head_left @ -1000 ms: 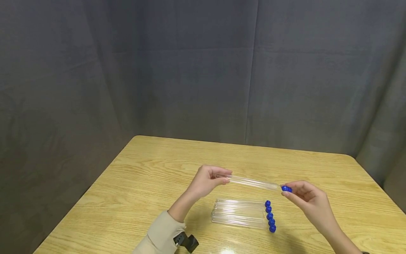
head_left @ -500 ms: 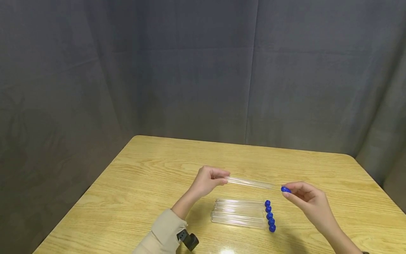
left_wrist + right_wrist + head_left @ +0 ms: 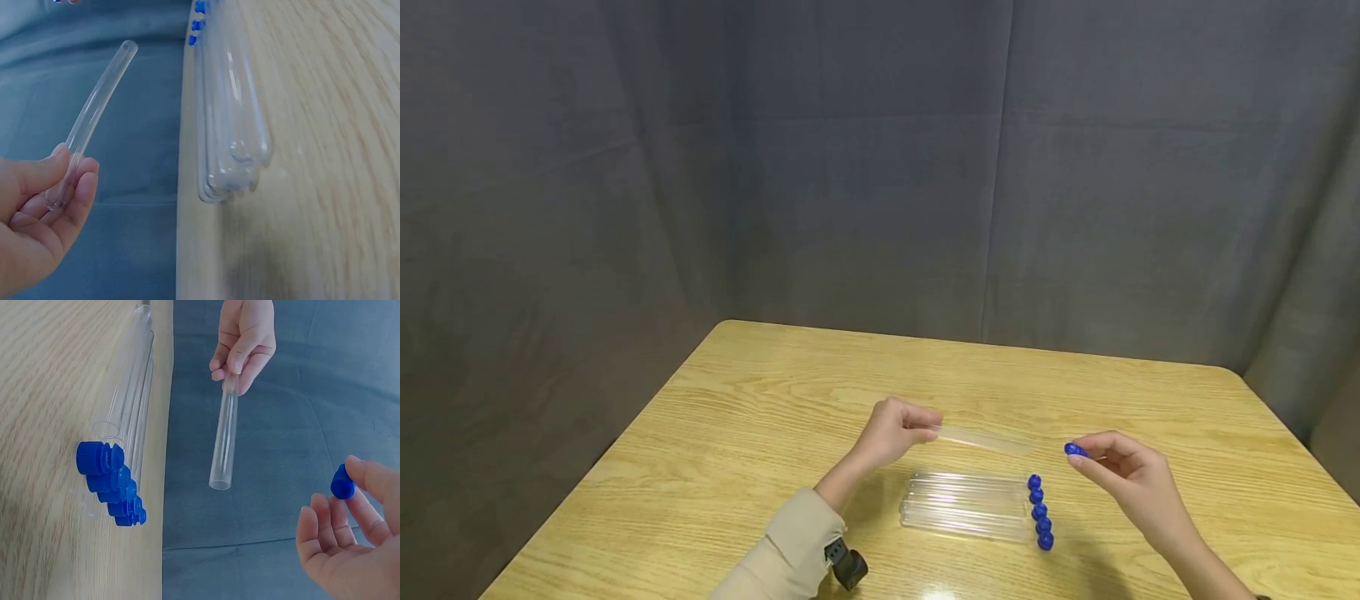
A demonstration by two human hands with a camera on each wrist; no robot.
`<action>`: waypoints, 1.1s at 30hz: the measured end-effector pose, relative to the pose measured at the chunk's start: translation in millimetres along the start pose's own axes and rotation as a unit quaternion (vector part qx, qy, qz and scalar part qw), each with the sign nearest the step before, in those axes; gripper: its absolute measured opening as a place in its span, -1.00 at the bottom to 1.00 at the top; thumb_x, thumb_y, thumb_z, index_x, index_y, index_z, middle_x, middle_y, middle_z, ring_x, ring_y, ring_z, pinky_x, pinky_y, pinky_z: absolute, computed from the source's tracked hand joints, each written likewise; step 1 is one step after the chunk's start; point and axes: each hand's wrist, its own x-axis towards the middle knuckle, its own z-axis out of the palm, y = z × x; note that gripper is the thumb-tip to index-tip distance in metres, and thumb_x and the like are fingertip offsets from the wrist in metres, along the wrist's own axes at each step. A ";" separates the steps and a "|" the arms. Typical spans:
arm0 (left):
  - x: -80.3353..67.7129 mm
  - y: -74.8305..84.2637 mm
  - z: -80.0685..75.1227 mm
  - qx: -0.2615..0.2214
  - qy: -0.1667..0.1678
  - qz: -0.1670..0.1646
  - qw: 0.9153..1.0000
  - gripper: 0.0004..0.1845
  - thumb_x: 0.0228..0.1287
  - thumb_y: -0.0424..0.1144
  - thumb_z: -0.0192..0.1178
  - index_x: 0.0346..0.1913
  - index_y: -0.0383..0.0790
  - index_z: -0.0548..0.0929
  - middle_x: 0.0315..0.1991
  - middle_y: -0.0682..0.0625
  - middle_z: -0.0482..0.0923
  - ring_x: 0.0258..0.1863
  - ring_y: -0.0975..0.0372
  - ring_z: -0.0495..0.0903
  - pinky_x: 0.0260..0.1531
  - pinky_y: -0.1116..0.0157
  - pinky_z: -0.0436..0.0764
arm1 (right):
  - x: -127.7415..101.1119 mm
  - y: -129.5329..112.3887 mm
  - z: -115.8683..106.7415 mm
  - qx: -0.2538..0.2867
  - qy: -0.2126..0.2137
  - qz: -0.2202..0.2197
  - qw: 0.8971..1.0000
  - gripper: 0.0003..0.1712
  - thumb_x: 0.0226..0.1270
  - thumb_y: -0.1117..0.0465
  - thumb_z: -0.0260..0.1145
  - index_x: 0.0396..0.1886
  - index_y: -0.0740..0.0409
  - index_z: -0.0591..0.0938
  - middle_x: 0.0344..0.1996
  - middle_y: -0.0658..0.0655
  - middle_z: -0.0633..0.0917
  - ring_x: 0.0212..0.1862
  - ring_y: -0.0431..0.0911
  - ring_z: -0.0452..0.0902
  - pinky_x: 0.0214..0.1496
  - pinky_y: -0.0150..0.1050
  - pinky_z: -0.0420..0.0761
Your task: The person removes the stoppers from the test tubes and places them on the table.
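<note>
My left hand [image 3: 887, 433] pinches a clear test tube [image 3: 94, 112] near its rounded end, above the table. The tube's open mouth points right, toward my other hand; in the right wrist view the tube [image 3: 225, 444] looks hollow and uncapped. Between thumb and fingertips my right hand [image 3: 1127, 479] pinches a blue stopper [image 3: 342, 482], apart from the tube by a small gap. Below both hands, several more clear test tubes [image 3: 966, 504] lie side by side on the table. A row of several blue stoppers [image 3: 1039, 511] lies by their open ends.
The wooden table [image 3: 760, 467] has rounded far corners. Grey curtains [image 3: 850, 183] hang behind it and down both sides. A black strap device [image 3: 847, 567] sits on my left wrist, beside the beige sleeve [image 3: 797, 542].
The stopper and the tube have come apart, leaving a widening gap. My left hand has shifted slightly down with the tube, while the right hand stays almost in place with the stopper.
</note>
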 end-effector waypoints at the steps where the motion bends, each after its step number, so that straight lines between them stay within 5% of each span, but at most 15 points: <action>1: 0.6 -1.5 0.7 0.004 0.001 0.001 1.000 -0.80 0.09 -0.42 0.21 -0.18 -0.39 0.65 -0.22 -0.11 0.62 -0.28 0.21 0.61 -0.33 0.41 0.55 | 0.0 0.5 -0.1 -0.002 0.000 0.003 1.000 -0.88 0.13 0.45 0.23 -0.29 0.41 0.56 -0.42 -0.07 0.61 -0.38 -0.26 0.53 -0.34 -0.43 0.54; 33: 8.9 -23.7 17.3 0.078 -0.030 -0.019 0.996 -0.85 0.02 -0.49 0.23 -0.28 -0.38 0.66 -0.30 -0.11 0.63 -0.31 0.16 0.61 -0.32 0.40 0.55 | 0.1 8.6 -1.9 -0.008 -0.021 0.046 0.999 -0.86 0.18 0.40 0.22 -0.27 0.39 0.56 -0.42 -0.11 0.58 -0.38 -0.19 0.54 -0.31 -0.41 0.53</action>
